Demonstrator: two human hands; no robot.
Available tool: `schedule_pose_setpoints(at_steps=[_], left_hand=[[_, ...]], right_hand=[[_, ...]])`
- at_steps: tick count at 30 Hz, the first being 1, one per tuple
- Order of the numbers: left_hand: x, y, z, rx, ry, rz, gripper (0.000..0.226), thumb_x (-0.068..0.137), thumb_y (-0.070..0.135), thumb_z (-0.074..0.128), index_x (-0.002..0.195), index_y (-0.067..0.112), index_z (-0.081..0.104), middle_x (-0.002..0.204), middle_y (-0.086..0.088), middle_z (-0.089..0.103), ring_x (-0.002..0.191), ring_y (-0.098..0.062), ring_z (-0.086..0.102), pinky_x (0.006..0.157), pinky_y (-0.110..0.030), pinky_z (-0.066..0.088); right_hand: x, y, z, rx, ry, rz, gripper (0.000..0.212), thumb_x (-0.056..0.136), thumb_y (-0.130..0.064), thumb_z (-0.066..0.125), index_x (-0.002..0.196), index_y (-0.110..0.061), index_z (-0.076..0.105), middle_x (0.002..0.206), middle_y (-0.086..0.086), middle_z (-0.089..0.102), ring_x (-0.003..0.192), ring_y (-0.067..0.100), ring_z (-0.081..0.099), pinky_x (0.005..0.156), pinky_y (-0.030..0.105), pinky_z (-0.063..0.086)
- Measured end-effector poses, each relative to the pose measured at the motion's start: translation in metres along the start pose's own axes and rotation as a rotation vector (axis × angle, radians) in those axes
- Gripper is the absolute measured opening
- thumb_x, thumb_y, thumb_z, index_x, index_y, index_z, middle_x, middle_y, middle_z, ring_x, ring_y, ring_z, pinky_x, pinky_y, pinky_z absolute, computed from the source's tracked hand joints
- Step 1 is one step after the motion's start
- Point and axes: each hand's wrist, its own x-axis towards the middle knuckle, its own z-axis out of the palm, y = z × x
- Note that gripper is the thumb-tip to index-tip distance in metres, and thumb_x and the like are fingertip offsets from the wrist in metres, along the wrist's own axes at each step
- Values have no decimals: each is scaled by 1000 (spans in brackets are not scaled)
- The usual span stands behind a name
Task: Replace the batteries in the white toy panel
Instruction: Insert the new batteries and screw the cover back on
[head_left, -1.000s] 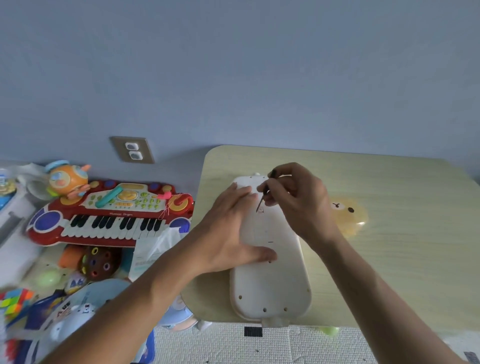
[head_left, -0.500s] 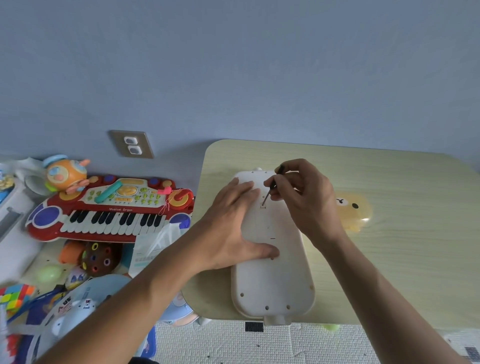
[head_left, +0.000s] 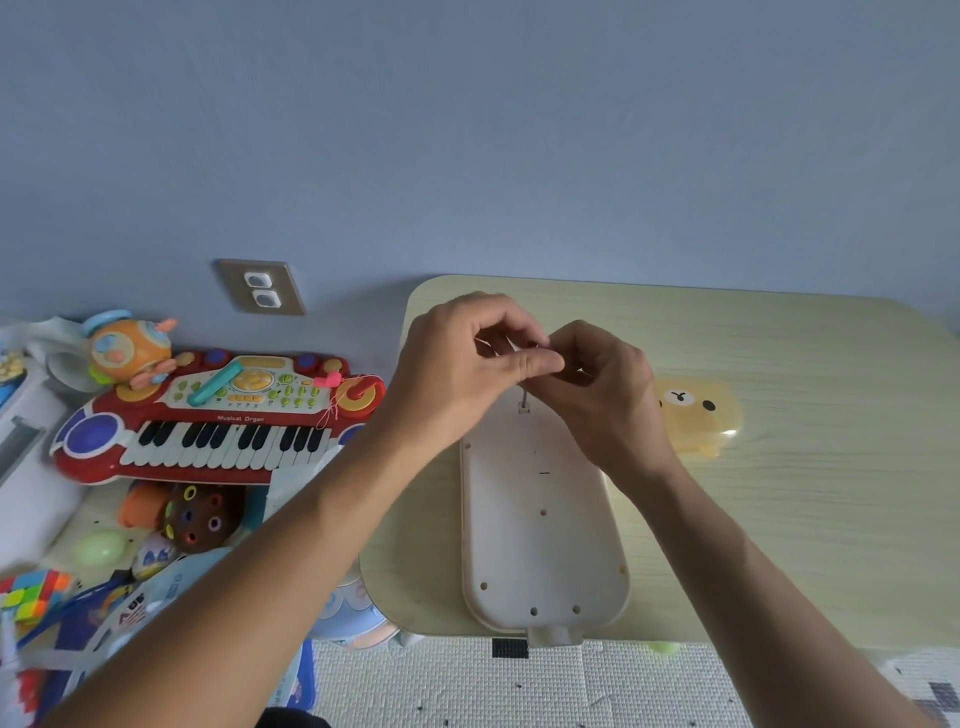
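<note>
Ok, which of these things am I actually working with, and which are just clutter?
In use:
panel
screwdriver, pinched by left hand and right hand
table

Lying about:
bear case
toy keyboard
orange toy
brown peg toy
wall socket

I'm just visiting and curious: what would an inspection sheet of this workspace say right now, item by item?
Surface: pale wooden table, against a blue wall.
Job's things: white toy panel lies flat, back side up; a thin screwdriver stands at its far end.
Clutter: yellow bear-face case on the table, right of the panel.
Grips: left hand and right hand both pinch at the screwdriver's top; exact finger contact is unclear.
Cables: nothing seen.
Surroundings: red toy keyboard, round orange toy, other toys on the floor to the left; wall socket.
</note>
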Motion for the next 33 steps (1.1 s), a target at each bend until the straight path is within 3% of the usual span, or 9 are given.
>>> schedule_pose_setpoints(at_steps=[6, 10, 13, 18, 22, 24, 26, 29, 33], left_hand=[[7, 0, 4, 18, -29, 67, 7, 79, 12, 82, 85, 16, 81, 80, 7, 77, 72, -9, 72, 68, -21, 57], [12, -2, 1, 6, -112, 46, 10, 79, 19, 82, 88, 23, 81, 87, 11, 77, 79, -9, 72, 76, -18, 54], [14, -2, 3, -65, -63, -18, 13, 72, 15, 88, 78, 20, 78, 70, 10, 71, 61, -2, 65, 58, -12, 49], [13, -11, -3, 56, -78, 69, 7, 83, 15, 78, 85, 21, 79, 82, 8, 69, 79, -8, 68, 71, -19, 52], [13, -7, -3, -48, -82, 22, 7, 77, 16, 84, 82, 19, 80, 82, 4, 73, 74, -10, 70, 67, -18, 54], [14, -6, 1, -71, -48, 12, 9, 75, 13, 86, 81, 18, 80, 78, 5, 76, 71, -8, 70, 64, -15, 53], [15, -8, 2, -83, -63, 23, 11, 79, 9, 82, 87, 16, 81, 82, 7, 78, 75, -9, 73, 71, -18, 56], [13, -9, 2, -48, -120, 45, 15, 86, 8, 75, 95, 19, 81, 91, 10, 79, 85, -7, 74, 78, -20, 56], [11, -6, 7, -50, -49, 27, 10, 77, 17, 84, 86, 20, 81, 85, 8, 76, 80, -11, 71, 69, -22, 57]], right_hand=[[4, 3, -8, 73, -196, 49, 13, 91, -13, 74, 101, -9, 81, 68, -21, 72, 63, -9, 60, 64, 7, 43], [7, 9, -8, 180, -125, 145, 11, 84, -12, 81, 74, -10, 77, 55, -17, 65, 52, -5, 54, 55, 9, 40], [10, 12, -1, 133, -99, 113, 32, 81, -16, 84, 61, -16, 60, 46, -18, 49, 45, 0, 41, 46, 7, 30], [7, 8, -5, 169, -188, 116, 10, 90, -12, 75, 96, -9, 82, 72, -16, 77, 66, -8, 64, 65, 6, 44], [10, 11, 1, 183, -109, 123, 22, 81, -10, 83, 71, -1, 66, 54, -7, 63, 51, -3, 49, 52, 9, 37], [11, 14, 2, 184, -100, 124, 25, 81, -12, 84, 76, 3, 65, 54, -14, 55, 48, -3, 45, 49, 7, 35], [11, 11, -4, 173, -159, 130, 14, 87, -17, 79, 93, -5, 77, 69, -15, 69, 60, -5, 57, 59, 9, 42], [8, 11, -9, 220, -184, 172, 15, 91, -16, 75, 102, -9, 81, 93, -1, 82, 86, 5, 72, 80, 20, 54], [9, 11, -1, 165, -117, 150, 30, 83, -22, 83, 91, 4, 71, 75, 14, 67, 66, 9, 52, 60, 23, 42]])
